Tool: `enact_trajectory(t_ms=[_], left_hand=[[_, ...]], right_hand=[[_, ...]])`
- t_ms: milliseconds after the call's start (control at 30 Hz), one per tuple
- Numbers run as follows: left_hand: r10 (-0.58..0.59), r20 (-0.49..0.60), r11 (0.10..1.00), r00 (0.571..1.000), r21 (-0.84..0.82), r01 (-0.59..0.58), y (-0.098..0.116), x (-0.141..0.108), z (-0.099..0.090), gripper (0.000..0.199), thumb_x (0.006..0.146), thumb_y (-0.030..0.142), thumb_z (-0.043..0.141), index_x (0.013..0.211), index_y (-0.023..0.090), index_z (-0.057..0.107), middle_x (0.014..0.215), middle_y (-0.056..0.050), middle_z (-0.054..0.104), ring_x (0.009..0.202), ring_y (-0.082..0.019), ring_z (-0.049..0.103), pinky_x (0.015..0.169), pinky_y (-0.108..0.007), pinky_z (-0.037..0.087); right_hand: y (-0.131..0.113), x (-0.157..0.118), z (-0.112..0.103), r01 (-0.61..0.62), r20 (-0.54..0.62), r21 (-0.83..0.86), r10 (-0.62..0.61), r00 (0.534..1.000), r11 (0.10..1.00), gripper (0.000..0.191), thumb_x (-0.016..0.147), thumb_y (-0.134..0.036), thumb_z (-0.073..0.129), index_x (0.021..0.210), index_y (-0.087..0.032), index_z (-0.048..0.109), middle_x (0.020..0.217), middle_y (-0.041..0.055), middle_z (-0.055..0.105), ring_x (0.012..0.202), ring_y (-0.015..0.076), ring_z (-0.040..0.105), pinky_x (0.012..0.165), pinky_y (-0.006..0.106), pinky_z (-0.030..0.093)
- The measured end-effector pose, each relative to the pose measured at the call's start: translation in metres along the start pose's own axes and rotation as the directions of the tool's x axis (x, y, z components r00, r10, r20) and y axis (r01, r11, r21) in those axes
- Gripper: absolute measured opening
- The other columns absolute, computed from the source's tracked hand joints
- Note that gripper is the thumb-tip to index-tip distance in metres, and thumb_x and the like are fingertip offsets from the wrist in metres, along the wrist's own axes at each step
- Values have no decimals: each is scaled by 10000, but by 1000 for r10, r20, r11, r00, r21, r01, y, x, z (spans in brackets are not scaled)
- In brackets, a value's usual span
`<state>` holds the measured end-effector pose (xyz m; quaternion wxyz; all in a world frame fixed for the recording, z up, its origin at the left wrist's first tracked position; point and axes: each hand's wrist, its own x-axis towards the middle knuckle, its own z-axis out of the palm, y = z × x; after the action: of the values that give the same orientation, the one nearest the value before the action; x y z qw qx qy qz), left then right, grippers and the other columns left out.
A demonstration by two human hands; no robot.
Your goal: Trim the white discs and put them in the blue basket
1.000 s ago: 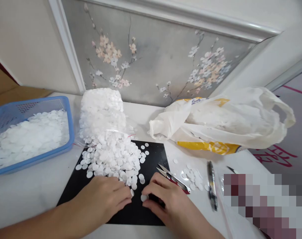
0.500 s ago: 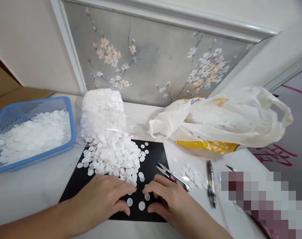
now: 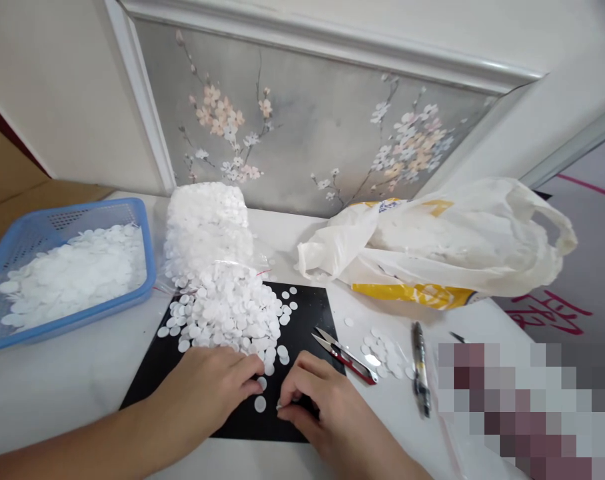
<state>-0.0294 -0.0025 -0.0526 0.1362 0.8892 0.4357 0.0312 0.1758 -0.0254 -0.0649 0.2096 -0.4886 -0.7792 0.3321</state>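
Many small white discs (image 3: 232,307) lie heaped on a black mat (image 3: 310,310), spilling from a clear plastic bag (image 3: 205,220). My left hand (image 3: 207,387) rests at the near edge of the heap, thumb and index finger closed together beside a disc; whatever they hold, if anything, is hidden. Over the mat's near right part, my right hand (image 3: 322,397) pinches a white disc (image 3: 279,404) between thumb and index finger. One loose disc (image 3: 260,404) lies on the mat between the hands. Red-handled snips (image 3: 350,363) lie right of the heap, partly on the mat.
A blue basket (image 3: 150,260) of white discs stands at the left. Behind on the right lies a white and yellow plastic bag (image 3: 432,253). More discs (image 3: 385,353) and a pen (image 3: 421,367) lie right of the snips. A flowered panel (image 3: 307,120) stands behind.
My right hand has moved slightly left and closed its thumb and index finger on a disc. The left thumb and index finger have come together.
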Motion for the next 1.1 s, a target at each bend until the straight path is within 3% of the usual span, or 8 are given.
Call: enact_trajectory(t_ms=[267, 500, 633, 733, 833, 900, 1000, 1100], left_hand=[[-97, 66, 963, 993, -245, 111, 7, 1, -4, 156, 821, 130, 517, 820, 237, 630, 647, 51, 647, 543, -122, 557, 526, -214, 286], [-125, 48, 890, 991, -436, 133, 15, 2, -12, 101, 778, 165, 548, 756, 235, 618, 553, 83, 465, 506, -89, 406, 500, -196, 241], [-237, 146, 672, 961, -689, 270, 22, 10, -22, 138, 828, 342, 575, 919, 251, 624, 553, 93, 356, 525, -101, 374, 509, -199, 268], [-236, 182, 483, 955, -830, 278, 30, 22, -31, 223, 827, 427, 592, 831, 215, 663, 600, 68, 427, 589, -107, 398, 562, -212, 314], [-229, 178, 390, 957, -884, 257, 42, 34, -38, 250, 828, 410, 596, 727, 187, 645, 668, 40, 553, 605, -102, 415, 565, -219, 313], [-217, 236, 315, 947, -902, 297, 51, 40, -41, 235, 819, 400, 608, 734, 184, 641, 703, 39, 591, 535, -75, 364, 508, -216, 267], [-137, 380, 124, 915, -910, 397, 62, 46, -42, 201, 778, 365, 653, 731, 170, 633, 691, 43, 612, 442, -38, 237, 451, -225, 165], [-91, 456, -55, 885, -890, 453, 65, 48, -37, 238, 708, 344, 720, 677, 157, 575, 698, 13, 668, 408, -16, 185, 447, -244, 95]], right_hand=[[-1, 0, -14, -115, -88, -8, 114, 990, 993, 122, 822, -123, 618, 780, -226, 670, 736, -18, 576, 602, 125, 553, 548, 232, 405], [-9, 4, -7, -102, -23, 259, 112, 993, 960, 58, 783, -194, 646, 769, -198, 702, 682, -17, 598, 550, 104, 494, 501, 204, 366], [-21, 0, -20, -204, -75, 450, 264, 962, 869, 143, 809, -274, 621, 711, -182, 668, 603, -30, 548, 554, 108, 456, 511, 211, 345], [-25, -4, -37, -229, -82, 511, 312, 947, 829, 224, 825, -368, 617, 704, -180, 628, 612, -20, 567, 558, 116, 463, 511, 218, 352], [-15, -4, -55, -251, -100, 344, 301, 948, 905, 295, 875, -396, 547, 658, -197, 538, 586, -17, 581, 534, 135, 492, 503, 236, 359], [1, -2, -63, -246, -186, 14, 244, 952, 969, 248, 879, -280, 536, 644, -200, 534, 625, -4, 606, 593, 164, 539, 568, 267, 374], [26, 1, -67, -259, -264, -372, 166, 950, 891, 79, 795, -122, 601, 773, -195, 619, 811, 34, 665, 762, 220, 592, 718, 341, 386], [39, 4, -62, -275, -182, -423, 217, 959, 863, 146, 773, -102, 642, 883, -198, 634, 830, 34, 674, 793, 229, 602, 734, 351, 384]])
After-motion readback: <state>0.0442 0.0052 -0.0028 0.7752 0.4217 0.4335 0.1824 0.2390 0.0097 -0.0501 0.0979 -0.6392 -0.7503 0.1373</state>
